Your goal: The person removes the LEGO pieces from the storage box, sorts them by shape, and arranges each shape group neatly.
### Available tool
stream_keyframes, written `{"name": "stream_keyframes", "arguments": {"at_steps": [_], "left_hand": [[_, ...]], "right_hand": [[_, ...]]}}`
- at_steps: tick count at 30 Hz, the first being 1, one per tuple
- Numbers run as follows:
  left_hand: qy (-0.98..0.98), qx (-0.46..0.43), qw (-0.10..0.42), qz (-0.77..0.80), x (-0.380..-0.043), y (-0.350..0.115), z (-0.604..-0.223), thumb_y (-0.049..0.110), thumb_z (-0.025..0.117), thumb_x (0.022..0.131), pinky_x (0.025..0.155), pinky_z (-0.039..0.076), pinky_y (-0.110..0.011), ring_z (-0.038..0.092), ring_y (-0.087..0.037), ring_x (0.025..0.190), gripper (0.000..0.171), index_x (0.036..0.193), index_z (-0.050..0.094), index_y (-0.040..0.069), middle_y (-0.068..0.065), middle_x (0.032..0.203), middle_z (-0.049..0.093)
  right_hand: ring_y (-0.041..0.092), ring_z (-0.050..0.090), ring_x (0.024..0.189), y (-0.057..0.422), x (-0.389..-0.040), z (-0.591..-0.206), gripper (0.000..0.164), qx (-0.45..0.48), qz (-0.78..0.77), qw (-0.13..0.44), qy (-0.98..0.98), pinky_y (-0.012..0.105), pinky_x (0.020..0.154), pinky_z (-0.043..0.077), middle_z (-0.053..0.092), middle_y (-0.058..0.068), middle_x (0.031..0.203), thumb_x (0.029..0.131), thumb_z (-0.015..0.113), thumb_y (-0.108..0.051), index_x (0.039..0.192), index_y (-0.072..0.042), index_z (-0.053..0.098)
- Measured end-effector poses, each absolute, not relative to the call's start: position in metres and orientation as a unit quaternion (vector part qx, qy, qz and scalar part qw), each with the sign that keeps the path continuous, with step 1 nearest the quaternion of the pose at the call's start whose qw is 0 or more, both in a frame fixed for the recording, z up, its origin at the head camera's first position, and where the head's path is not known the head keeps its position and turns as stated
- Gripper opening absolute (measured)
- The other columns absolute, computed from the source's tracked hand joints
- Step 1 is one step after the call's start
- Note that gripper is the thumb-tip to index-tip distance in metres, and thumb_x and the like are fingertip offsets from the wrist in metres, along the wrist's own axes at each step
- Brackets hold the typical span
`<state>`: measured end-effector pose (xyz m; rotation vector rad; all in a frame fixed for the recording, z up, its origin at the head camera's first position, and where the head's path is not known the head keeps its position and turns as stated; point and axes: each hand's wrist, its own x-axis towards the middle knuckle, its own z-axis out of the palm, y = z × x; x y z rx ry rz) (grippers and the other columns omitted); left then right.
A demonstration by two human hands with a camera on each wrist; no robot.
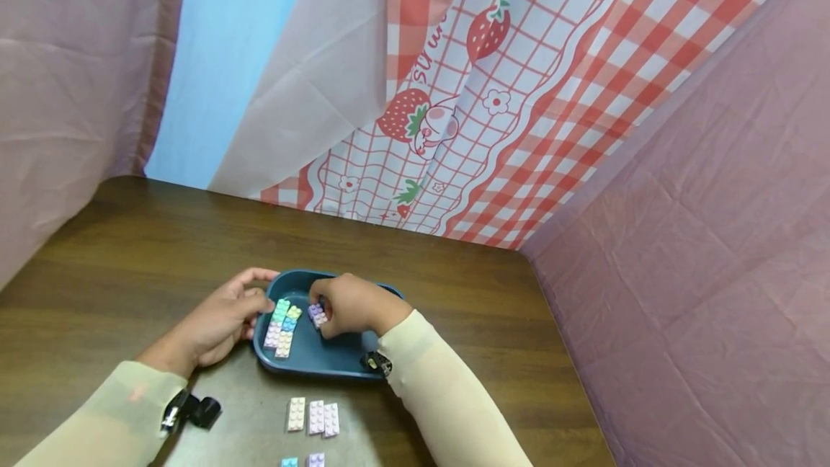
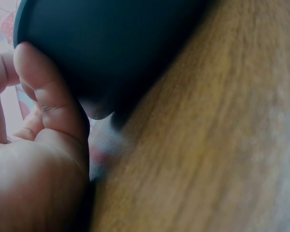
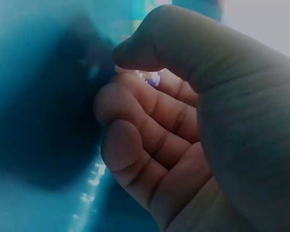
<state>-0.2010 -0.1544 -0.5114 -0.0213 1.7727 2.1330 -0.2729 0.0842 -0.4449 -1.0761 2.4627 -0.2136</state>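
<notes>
A dark blue tray [image 1: 318, 365] stands on the wooden table. My left hand [image 1: 217, 319] holds its left end, the thumb at the rim; in the left wrist view the fingers [image 2: 50, 96] lie against the tray's outer wall. Reaching into the tray, my right hand [image 1: 357, 301] pinches a purple-and-pink toy building brick piece [image 1: 315, 314] between thumb and fingers. Only a sliver of that piece [image 3: 152, 78] shows in the right wrist view. Left of it in the tray lie two side-by-side rows of bricks, one green and pink [image 1: 277, 323], the other yellow, blue and cream [image 1: 288, 334].
On the table in front of the tray lie a cream brick [image 1: 296, 414] and two pale pink bricks [image 1: 315, 418]. Nearer, a blue brick [image 1: 289, 463] and a purple brick [image 1: 316, 460] are cut by the frame edge. Cloth hangings [image 1: 428, 128] border the table.
</notes>
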Motion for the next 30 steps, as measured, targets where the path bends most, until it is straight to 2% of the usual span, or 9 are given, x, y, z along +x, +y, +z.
{"name": "stream_keyframes", "arguments": {"at_steps": [14, 22, 30], "left_hand": [[0.627, -0.011, 0.185, 0.757, -0.202, -0.153, -0.513, 0.009, 0.063, 0.095, 0.059, 0.055, -0.027, 0.058, -0.018, 0.078, 0.06, 0.149, 0.039, 0.018, -0.018, 0.116, 0.061], [0.628, -0.008, 0.185, 0.756, -0.202, -0.153, -0.514, 0.01, 0.063, 0.095, 0.058, 0.054, -0.026, 0.057, -0.016, 0.076, 0.06, 0.148, 0.038, 0.017, -0.016, 0.112, 0.061], [0.626, -0.005, 0.183, 0.758, -0.202, -0.153, -0.514, 0.008, 0.063, 0.095, 0.057, 0.055, -0.026, 0.057, -0.016, 0.076, 0.06, 0.148, 0.038, 0.017, -0.018, 0.114, 0.061]], "right_hand": [[0.008, 0.058, 0.069, 0.084, -0.272, -0.456, 0.043, -0.377, -0.07, 0.244, 0.891, 0.024, 0.057, 0.051, 0.064, -0.008, 0.085, 0.09, 0.08, -0.026, 0.127, -0.033, 0.06], [0.007, 0.059, 0.07, 0.083, -0.272, -0.458, 0.037, -0.384, -0.065, 0.239, 0.89, 0.023, 0.058, 0.05, 0.064, -0.009, 0.088, 0.094, 0.076, -0.039, 0.127, -0.033, 0.06], [0.007, 0.058, 0.071, 0.083, -0.272, -0.457, 0.034, -0.392, -0.061, 0.234, 0.888, 0.023, 0.058, 0.051, 0.063, -0.008, 0.089, 0.096, 0.074, -0.037, 0.127, -0.033, 0.06]]}}
